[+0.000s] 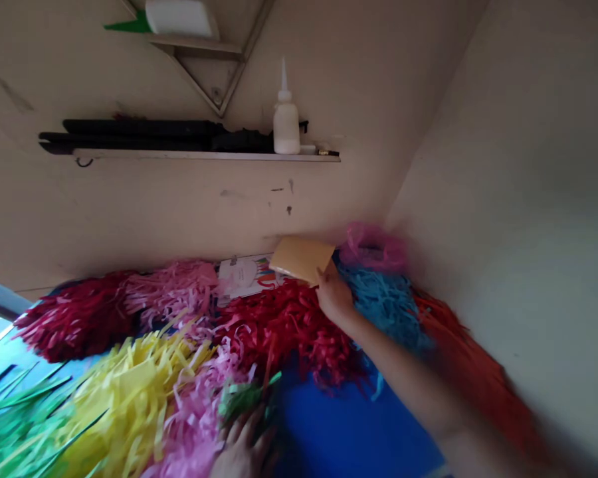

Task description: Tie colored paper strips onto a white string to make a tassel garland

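Observation:
My right hand point(333, 292) reaches far across the table and pinches the near right corner of a flat tan piece, like a stack of paper or an envelope point(303, 259). It is lifted at a tilt above red shredded paper strips point(289, 325). Low in the view, my left hand point(242, 451) is slightly blurred, its fingers apart over a small bunch of green strips point(239, 398). Pink paper strips point(199, 425) lie just left of that hand. Behind the tan piece, a white printed sheet point(242, 275) with coloured drawings lies against the wall.
Yellow strips point(124, 398), green strips point(14, 411) and dark red strips point(80, 318) spread leftward. Blue strips point(383, 305), a pink plastic bag point(373, 247) and orange strips point(478, 365) lie right, on a blue tabletop point(349, 431). A wall shelf point(204, 156) holds a white bottle point(286, 126).

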Demonstrator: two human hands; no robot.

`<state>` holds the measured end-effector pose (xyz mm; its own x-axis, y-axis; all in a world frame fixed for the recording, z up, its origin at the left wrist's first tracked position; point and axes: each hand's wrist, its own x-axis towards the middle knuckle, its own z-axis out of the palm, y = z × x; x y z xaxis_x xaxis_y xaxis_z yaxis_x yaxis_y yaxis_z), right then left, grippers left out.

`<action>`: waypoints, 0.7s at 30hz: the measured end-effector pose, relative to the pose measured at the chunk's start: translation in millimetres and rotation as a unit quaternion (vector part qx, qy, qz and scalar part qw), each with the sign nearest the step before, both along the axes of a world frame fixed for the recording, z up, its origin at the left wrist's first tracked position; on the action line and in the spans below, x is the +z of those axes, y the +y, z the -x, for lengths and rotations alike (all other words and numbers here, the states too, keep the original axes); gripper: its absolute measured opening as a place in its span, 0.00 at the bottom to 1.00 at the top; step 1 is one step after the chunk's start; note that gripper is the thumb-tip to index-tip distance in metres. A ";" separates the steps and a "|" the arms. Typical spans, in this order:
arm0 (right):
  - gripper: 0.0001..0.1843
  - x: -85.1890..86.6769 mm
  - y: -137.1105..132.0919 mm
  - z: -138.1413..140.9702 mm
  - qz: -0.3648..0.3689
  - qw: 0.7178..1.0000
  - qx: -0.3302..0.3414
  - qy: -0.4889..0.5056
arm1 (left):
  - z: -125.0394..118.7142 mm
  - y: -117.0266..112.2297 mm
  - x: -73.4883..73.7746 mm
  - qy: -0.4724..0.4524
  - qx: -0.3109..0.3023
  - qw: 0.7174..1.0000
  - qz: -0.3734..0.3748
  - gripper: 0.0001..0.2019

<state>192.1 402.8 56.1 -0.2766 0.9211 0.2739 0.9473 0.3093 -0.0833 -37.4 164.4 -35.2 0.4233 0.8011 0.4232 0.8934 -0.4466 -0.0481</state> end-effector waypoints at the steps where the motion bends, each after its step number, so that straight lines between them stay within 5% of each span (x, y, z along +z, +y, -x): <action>1: 0.19 -8.7 -13.8 7.4 0.011 0.999 0.039 -0.004 | -2.7 2.4 10.3 -0.008 0.013 1.000 0.001 0.10; 5: 0.13 -37.7 -52.4 33.6 0.046 0.985 0.167 -0.017 | -38.0 42.3 46.6 -0.053 0.042 0.995 0.070 0.12; 10: 0.13 -39.9 -26.5 0.4 0.046 0.990 0.131 -0.014 | -44.5 101.5 51.7 -0.001 0.057 0.984 0.169 0.18; 15: 0.20 -27.4 -23.8 -30.3 -0.008 0.998 0.053 0.031 | -19.0 103.4 47.5 0.020 0.071 0.977 0.199 0.21; 21: 0.09 -53.3 -68.9 19.8 0.020 0.973 0.226 0.036 | -16.5 100.8 50.7 0.004 0.067 0.975 0.211 0.22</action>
<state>172.3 333.9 2.8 -0.6375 0.7197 0.2750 0.7061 0.6885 -0.1654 -20.8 265.2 15.5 0.3058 0.9512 0.0407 0.9452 -0.3084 0.1073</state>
